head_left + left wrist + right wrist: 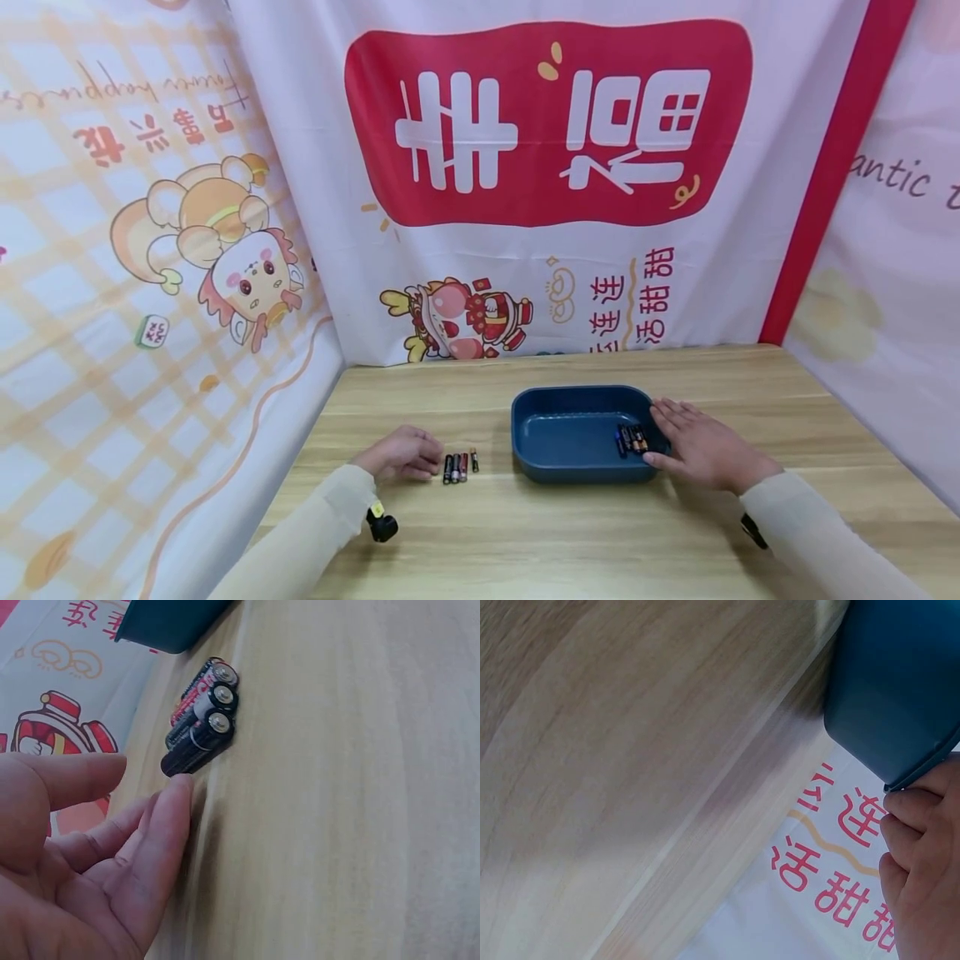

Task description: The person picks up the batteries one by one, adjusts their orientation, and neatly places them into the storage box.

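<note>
Several small cylindrical batteries (455, 468) lie side by side on the wooden table; one stands slightly apart on the right. My left hand (408, 454) is just left of them, and in the left wrist view its fingertips (180, 787) come close to the nearest black battery (199, 742). Whether they touch it I cannot tell. Nothing shows between that thumb and the fingers. A dark blue plastic basin (585, 477) stands right of these batteries, with more batteries (632, 438) inside at its right end. My right hand (701, 446) holds the basin's right rim, fingers over the edge.
The wooden table (525, 542) reaches back to a white cloth (315, 250) with a red printed panel. Printed cloth walls also stand at the left (75, 333) and right (885, 275). A small black device (382, 525) sits at my left wrist.
</note>
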A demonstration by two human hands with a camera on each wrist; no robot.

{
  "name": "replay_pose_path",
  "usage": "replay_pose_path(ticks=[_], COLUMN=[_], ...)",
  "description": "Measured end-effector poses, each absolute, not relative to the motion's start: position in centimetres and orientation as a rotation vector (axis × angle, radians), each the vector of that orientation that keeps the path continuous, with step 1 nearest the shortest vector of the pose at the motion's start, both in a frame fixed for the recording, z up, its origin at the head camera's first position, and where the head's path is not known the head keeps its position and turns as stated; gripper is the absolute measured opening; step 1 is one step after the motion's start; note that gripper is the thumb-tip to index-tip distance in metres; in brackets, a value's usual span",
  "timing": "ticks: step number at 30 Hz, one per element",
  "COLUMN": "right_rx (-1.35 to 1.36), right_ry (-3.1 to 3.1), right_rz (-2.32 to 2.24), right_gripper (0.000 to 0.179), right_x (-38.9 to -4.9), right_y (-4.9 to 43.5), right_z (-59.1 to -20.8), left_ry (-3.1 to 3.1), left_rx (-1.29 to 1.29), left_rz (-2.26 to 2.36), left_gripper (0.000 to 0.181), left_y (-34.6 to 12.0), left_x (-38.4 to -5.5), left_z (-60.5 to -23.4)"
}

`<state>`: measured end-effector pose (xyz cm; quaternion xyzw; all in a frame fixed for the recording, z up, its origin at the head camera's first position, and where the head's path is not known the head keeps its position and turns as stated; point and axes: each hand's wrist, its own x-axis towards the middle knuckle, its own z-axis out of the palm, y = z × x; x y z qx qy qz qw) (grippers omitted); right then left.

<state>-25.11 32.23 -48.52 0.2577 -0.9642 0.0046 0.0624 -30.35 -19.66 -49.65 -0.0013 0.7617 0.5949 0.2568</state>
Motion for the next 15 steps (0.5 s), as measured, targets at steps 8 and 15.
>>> replay_pose_path(ticks=[8,15], right_rx=[0.767,0.764], right_ry=[-2.92,-2.927], right_rz=[0.047,0.047], right_gripper=[0.085,0.087], right_x=[-25.1,-25.1], right_y=[32.3,32.4], right_z=[-48.6,-48.6], left_ry=[2.166,2.188], left_rx=[-0.005,-0.002], left_rz=[1.535,1.483], left_gripper=[0.019,0.018], left_y=[-19.3,-18.6], left_x=[-30.3,-30.3], left_z=[-49.6,-49.4])
